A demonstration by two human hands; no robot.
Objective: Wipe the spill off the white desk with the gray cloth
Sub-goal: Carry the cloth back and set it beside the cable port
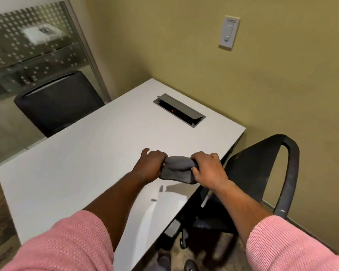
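Note:
A gray cloth (177, 169) is bunched up between my two hands, held just above the white desk (82, 163) near its right edge. My left hand (150, 165) grips the cloth's left end. My right hand (208, 170) grips its right end. The cloth's lower flap hangs down toward the desk. A small dark mark (160, 188) and a faint sheen lie on the desk surface just below the cloth; I cannot tell a clear spill.
An open cable box (179, 110) with a red light is set into the desk's far part. A black office chair (262, 178) stands at the desk's right edge, another black chair (57, 102) at the left. Tan walls close in behind and to the right.

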